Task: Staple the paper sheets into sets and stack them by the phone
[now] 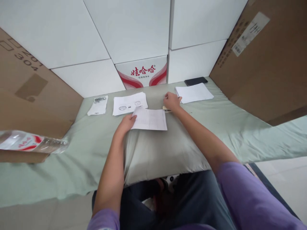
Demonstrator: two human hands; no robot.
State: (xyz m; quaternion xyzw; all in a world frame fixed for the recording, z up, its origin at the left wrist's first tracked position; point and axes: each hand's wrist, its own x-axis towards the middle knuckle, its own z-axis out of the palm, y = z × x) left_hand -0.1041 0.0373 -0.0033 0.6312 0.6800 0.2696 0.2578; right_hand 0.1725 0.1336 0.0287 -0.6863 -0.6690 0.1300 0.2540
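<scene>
My left hand (127,123) pinches the left edge of a printed sheet of paper (150,119) near the front of the table. My right hand (172,101) is closed, with its fingers curled and their tips hidden, beside the left edge of a paper stack (195,92). A small pale tan object (166,109) shows just below that hand; I cannot tell whether the fingers hold it. Behind the sheet lies another pile of papers (129,102) with round stamps printed on it. Further left rests a small white packet (98,106) with dark bits on top.
A black phone (196,81) lies behind the right stack. Large cardboard boxes (266,64) stand at both sides, and white boxes (141,28) form a wall at the back. A water bottle (33,142) lies at the left. Green cloth (240,124) covers the table.
</scene>
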